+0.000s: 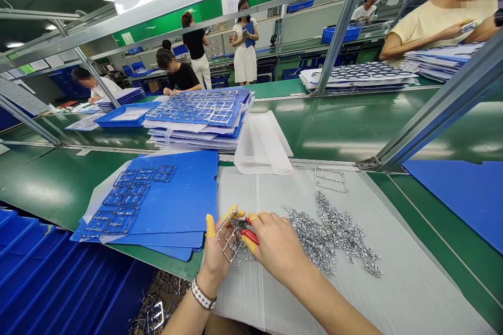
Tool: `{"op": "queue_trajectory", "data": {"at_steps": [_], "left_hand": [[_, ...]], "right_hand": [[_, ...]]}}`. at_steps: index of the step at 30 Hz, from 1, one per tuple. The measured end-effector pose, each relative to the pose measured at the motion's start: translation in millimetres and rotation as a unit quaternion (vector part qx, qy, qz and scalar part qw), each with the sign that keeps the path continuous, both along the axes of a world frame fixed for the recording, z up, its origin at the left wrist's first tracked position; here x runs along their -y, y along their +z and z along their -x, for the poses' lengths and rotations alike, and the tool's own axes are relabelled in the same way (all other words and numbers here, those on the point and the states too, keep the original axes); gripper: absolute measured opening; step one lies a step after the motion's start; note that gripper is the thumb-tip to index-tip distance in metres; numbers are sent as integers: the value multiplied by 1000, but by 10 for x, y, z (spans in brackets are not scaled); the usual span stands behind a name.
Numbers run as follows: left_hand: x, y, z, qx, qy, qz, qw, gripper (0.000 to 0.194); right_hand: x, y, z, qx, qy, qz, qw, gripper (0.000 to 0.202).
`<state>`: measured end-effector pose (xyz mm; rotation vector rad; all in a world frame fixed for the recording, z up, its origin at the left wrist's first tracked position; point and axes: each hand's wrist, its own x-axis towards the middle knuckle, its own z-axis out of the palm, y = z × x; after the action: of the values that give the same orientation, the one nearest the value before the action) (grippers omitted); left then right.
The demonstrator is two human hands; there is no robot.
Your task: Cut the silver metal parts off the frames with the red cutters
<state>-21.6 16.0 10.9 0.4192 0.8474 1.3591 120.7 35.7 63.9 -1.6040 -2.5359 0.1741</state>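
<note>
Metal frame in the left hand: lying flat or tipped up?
Tipped up: the left hand holds the metal frame at a steep slant.

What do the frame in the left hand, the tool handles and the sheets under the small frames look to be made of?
Frame: shiny silver, mirror-like glints; chromed plastic or metal, unclear which.

Tool handles: smooth, glossy red, probably plastic or rubber coating.

Blue sheets: matte, flat and evenly coloured, likely plastic.
</note>
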Motion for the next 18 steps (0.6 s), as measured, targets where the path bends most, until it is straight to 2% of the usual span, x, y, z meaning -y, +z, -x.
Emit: {"op": "queue_trajectory", "data": {"at_steps": [5,9,13,18], "left_hand": [[8,43,-53,-50,14,-19,998,58],[22,70,-45,-48,12,-1,999,59],[0,85,37,23,-3,17,1000,62],[-55,120,104,118,-13,13,993,64]], "right_hand": [[30,38,25,19,2,-27,999,17],[53,24,2,32,-3,-31,999,16],[74,-48,-95,22,-14,-45,999,23],[122,-80,-123,15,-13,-24,1000,18]]}}
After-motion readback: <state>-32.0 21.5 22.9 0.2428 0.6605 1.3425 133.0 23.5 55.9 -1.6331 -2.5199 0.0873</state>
